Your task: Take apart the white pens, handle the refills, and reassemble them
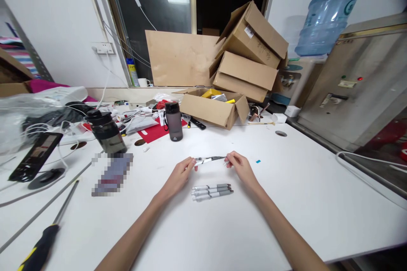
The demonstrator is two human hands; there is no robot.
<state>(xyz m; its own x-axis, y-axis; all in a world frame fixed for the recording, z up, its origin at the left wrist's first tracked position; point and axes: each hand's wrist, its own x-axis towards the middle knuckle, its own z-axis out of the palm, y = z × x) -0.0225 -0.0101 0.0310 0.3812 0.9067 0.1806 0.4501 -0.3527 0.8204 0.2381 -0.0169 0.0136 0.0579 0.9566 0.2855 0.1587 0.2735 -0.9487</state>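
Note:
A pen (208,160) with a white barrel and dark parts is held nearly level above the white table. My left hand (179,173) pinches its left end between thumb and fingers. At the pen's dark right end, the fingertips of my right hand (241,168) are closed; a small pale bit shows there, too blurred to name. Just below, between my forearms, several similar pens (212,192) with clear and grey barrels lie side by side on the table.
Screwdriver (47,237) at front left; phone on a stand (34,156), dark shaker bottle (106,132) and blurred-out flat item (113,174) beyond. A grey bottle (174,122) stands before an open cardboard box (210,112). A blue scrap (258,161) lies right of my hand.

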